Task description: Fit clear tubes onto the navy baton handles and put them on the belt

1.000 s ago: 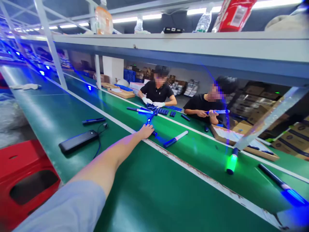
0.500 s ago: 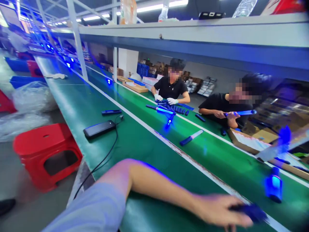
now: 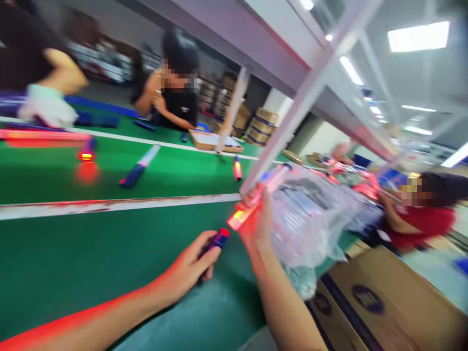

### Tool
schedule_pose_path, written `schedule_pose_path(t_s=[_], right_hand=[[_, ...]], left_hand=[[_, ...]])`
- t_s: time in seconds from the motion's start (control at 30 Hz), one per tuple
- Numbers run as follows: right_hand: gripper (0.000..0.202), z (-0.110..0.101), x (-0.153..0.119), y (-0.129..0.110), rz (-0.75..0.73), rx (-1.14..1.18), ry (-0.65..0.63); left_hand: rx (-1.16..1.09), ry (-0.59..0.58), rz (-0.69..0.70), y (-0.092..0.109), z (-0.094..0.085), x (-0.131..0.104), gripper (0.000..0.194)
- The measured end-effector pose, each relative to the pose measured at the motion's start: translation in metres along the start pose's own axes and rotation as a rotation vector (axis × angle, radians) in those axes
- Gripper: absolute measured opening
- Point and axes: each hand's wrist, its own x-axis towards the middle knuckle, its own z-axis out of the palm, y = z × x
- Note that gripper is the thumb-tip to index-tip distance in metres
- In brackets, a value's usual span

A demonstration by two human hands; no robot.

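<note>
My left hand point(image 3: 195, 263) is closed around a short dark handle point(image 3: 221, 237) above the green bench. Its tip shines red and points toward the lower end of a light stick point(image 3: 238, 217), with a small gap between them. My right hand point(image 3: 260, 219) wraps around that stick, which is tilted up to the right and glows red, brightest at its lower end. Beside the right hand lies a clear plastic bag point(image 3: 300, 219) with pale tubes inside, blurred.
A dark-handled light stick point(image 3: 139, 168) and a glowing red one point(image 3: 237, 169) lie on the green belt point(image 3: 190, 168). Right of me stands a cardboard box point(image 3: 395, 292). A white post point(image 3: 285, 107) rises beyond my hands. Several co-workers sit around the line.
The view has swung right. My right hand has come into view holding a light stick, while my left still holds a dark piece. The glow has turned from blue to red.
</note>
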Motion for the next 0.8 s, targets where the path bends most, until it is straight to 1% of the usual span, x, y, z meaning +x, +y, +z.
schedule_pose_path(t_s=[0.03, 0.07, 0.1, 0.2, 0.3, 0.5, 0.63, 0.73, 0.8], right_hand=[[0.031, -0.014, -0.002, -0.009, -0.032, -0.001, 0.049], [0.032, -0.022, -0.004, -0.014, -0.041, 0.009, 0.073], [0.033, -0.025, -0.006, -0.015, -0.034, 0.02, 0.079], [0.034, -0.018, -0.012, -0.007, -0.008, 0.019, 0.057], [0.032, -0.012, -0.015, -0.002, -0.018, 0.0, 0.043], [0.028, -0.016, -0.014, -0.004, -0.02, 0.026, 0.006], [0.031, -0.015, -0.013, -0.005, 0.045, 0.1, -0.05], [0.03, -0.015, -0.014, -0.003, 0.075, 0.143, -0.069], [0.027, -0.015, -0.014, -0.002, 0.082, 0.15, -0.062]], left_hand=[[0.023, -0.017, -0.006, -0.002, -0.002, 0.007, 0.041], [0.043, -0.022, -0.008, -0.003, -0.001, 0.011, 0.042], [0.05, -0.025, -0.01, -0.003, 0.001, 0.012, 0.042], [0.028, -0.036, -0.016, 0.001, 0.008, 0.005, 0.043], [0.032, -0.025, -0.019, 0.005, 0.01, 0.002, 0.043], [0.03, -0.036, -0.005, 0.007, 0.01, 0.004, 0.04], [-0.062, -0.078, -0.039, 0.011, 0.01, 0.004, 0.033], [-0.187, -0.146, -0.117, 0.013, 0.006, 0.005, 0.036], [-0.238, -0.167, -0.144, 0.015, 0.005, 0.005, 0.039]])
